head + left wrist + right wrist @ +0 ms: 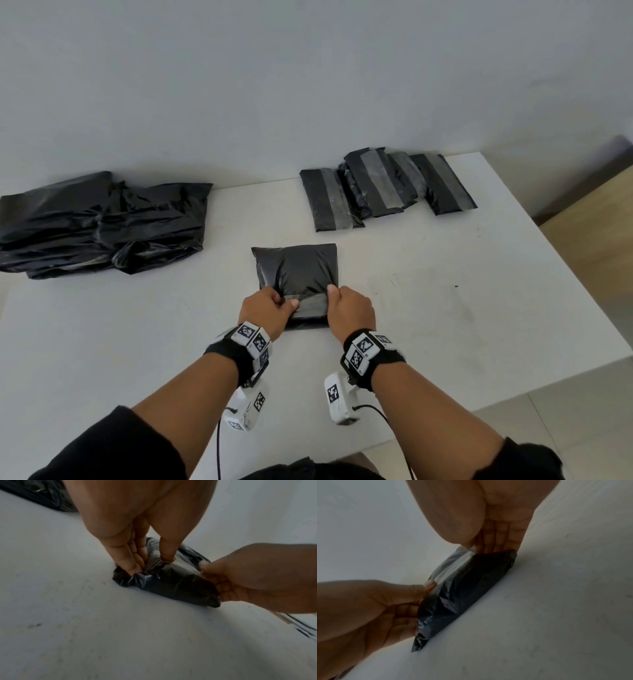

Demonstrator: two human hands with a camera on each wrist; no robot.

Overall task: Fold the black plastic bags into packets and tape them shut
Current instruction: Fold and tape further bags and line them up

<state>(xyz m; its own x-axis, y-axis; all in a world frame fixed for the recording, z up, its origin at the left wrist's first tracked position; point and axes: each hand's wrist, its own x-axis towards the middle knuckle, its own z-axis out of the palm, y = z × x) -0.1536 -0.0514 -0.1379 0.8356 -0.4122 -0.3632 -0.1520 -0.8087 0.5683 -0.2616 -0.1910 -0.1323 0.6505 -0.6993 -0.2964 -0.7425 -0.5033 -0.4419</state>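
White table: bare strip runs along near edge and wide bare patch toward right edge, both passable. Far-left corner blocked by heap of unfolded black bags, touching back wall. Far-right corner blocked by cluster of taped packets, overlapping one another. Open lane between heap and cluster reaches back wall. Mid-table, half-folded bag sits just before that lane, left hand and right hand at its near end; gap to packets narrow, possibly too tight for a hand.
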